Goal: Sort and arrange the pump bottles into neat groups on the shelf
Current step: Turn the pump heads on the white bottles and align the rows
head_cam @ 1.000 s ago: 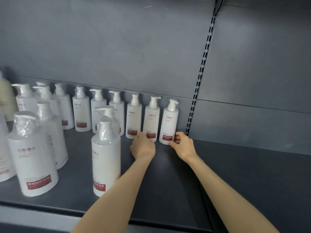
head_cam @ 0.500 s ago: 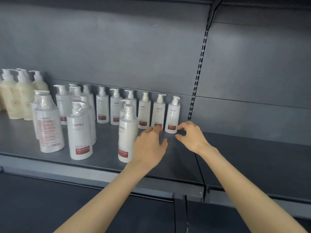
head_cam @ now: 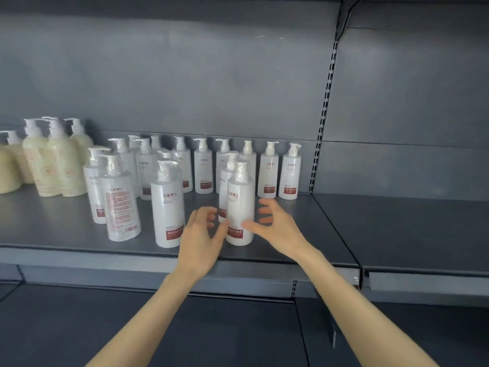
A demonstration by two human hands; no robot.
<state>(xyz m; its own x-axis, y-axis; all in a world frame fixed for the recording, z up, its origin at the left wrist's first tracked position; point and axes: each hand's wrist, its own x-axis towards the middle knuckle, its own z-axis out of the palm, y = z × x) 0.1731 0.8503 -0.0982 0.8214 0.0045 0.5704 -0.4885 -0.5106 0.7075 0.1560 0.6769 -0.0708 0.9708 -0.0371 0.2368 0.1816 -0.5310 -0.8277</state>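
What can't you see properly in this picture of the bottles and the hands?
Head view only:
- Both hands, left and right, are motion-blurred; whether they touch the front white bottle is unclear.
- The bottle behind it is mostly hidden.
- The cream bottles are cut off by the left edge.
- Small label print is unreadable.

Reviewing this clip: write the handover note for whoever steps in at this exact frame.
Left hand and right hand: both open, flanking the front white bottle, neither gripping it.
Done: a back row of white bottles lines the rear wall; the cream bottles are grouped at far left.
Left: several white bottles stand loose out front, including one with its back label facing out. Group them on the shelf.
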